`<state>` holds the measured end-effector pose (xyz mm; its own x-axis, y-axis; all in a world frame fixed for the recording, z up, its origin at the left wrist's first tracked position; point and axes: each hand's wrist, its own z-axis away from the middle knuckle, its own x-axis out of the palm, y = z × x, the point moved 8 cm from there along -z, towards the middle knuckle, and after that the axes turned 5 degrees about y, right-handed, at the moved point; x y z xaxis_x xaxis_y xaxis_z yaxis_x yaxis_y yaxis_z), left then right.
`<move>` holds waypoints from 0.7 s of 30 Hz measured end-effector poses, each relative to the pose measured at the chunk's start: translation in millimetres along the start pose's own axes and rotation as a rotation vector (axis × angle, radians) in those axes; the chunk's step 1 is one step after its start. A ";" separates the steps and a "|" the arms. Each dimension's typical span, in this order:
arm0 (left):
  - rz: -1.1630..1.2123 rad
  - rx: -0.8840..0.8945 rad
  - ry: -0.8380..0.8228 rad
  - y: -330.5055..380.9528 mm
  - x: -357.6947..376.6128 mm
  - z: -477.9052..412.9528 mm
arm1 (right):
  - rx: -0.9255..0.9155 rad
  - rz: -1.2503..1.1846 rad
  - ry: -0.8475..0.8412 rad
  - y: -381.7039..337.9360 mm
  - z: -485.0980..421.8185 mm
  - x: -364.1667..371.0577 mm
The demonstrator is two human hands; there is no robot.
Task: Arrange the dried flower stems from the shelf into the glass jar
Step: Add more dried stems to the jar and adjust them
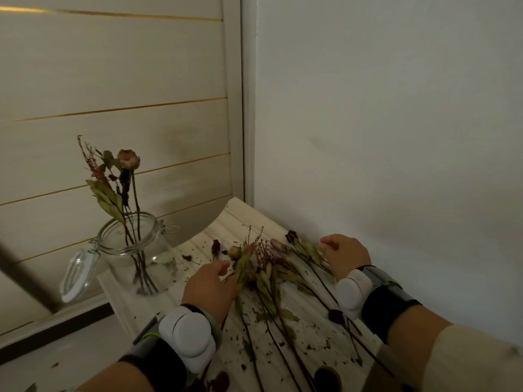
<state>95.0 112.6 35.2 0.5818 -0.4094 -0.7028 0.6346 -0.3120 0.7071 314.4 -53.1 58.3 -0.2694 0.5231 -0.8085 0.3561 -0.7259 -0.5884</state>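
Observation:
A clear glass jar [133, 250] with a hinged lid hanging open stands at the shelf's left end. A few dried stems rise from it, one topped by a pale rose bud [128, 159]. Several more dried flower stems [271, 275] lie spread across the white shelf [305, 329]. My left hand [210, 284] reaches into the left side of the pile, its fingers curled around a leafy stem. My right hand [345, 254] hovers over the stems near the wall, fingers loosely curled; whether they pinch a stem is hidden.
Crumbs of dried petals and leaves litter the shelf. A white wall runs along the right side and a panelled surface with gold lines stands behind the jar. Both wrists carry white devices on dark straps.

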 end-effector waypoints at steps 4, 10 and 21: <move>-0.055 -0.038 -0.038 -19.2 17.1 3.4 | 0.041 0.079 -0.022 21.4 -0.2 10.3; -0.093 -0.080 -0.070 -38.8 32.4 6.8 | 0.077 0.175 0.040 47.9 -1.1 22.7; -0.136 -0.046 -0.075 -47.1 40.1 6.5 | 0.222 0.416 0.052 76.7 -1.6 30.3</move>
<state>85.1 105.3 -25.8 0.4501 -0.4292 -0.7831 0.7285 -0.3305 0.6000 335.0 -92.2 -11.3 -0.0978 0.1854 -0.9778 0.2227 -0.9535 -0.2031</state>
